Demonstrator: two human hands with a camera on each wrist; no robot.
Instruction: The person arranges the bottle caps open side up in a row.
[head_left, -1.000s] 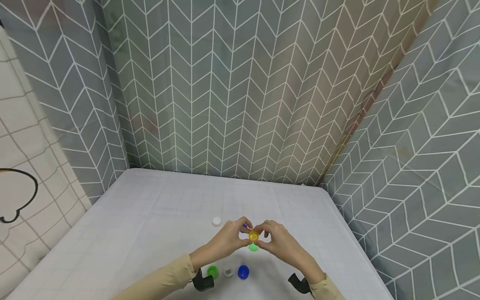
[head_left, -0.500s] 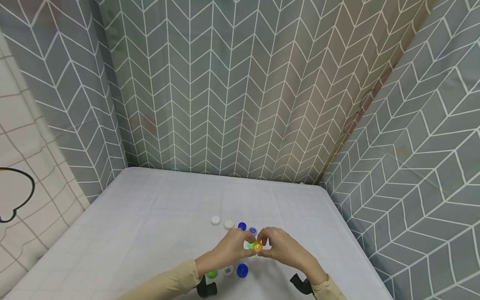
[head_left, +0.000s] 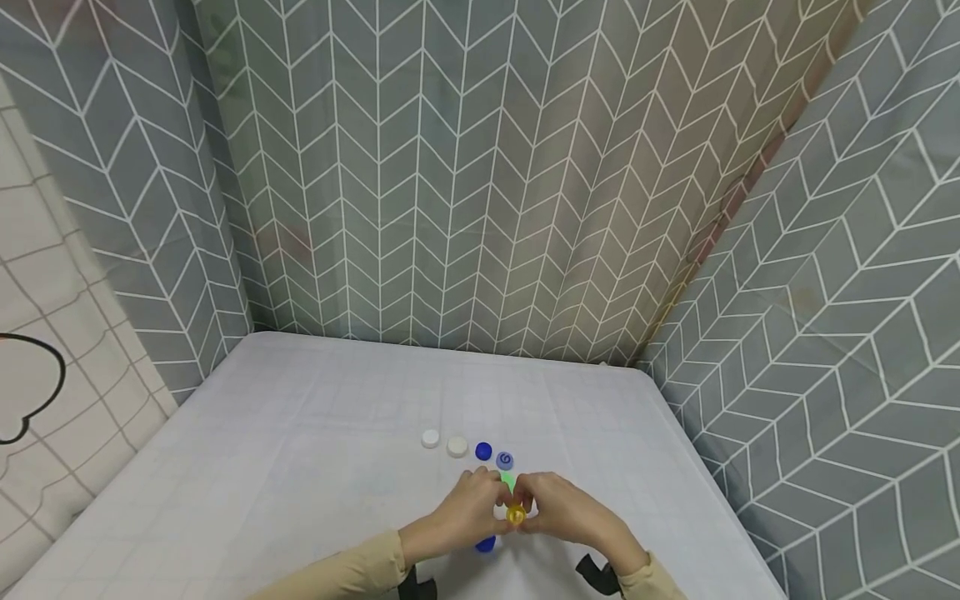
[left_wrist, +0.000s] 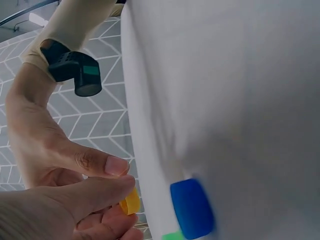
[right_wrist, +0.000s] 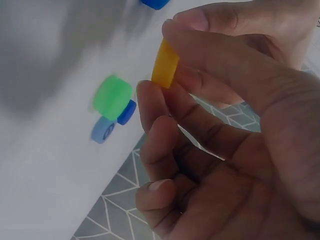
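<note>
A yellow bottle cap is raised over the table between both hands, its round open side up in the head view. My left hand pinches it from the left, thumb and fingers at its edge. From the right, my right hand pinches the same cap; the right wrist view shows the yellow cap edge-on between thumb and fingertips. Just beyond the hands lies a light green cap, partly covered by fingers. A large blue cap peeks out below the left hand.
Behind the hands, a row on the white-covered table holds a small white cap, a wider white cap, a dark blue cap and a pale blue cap with a dark mark. Patterned curtains surround the table.
Both hands have drawn nearer to the body with the yellow cap between them. The row of caps behind has come into view, while a green and a whitish cap in front are now covered.
</note>
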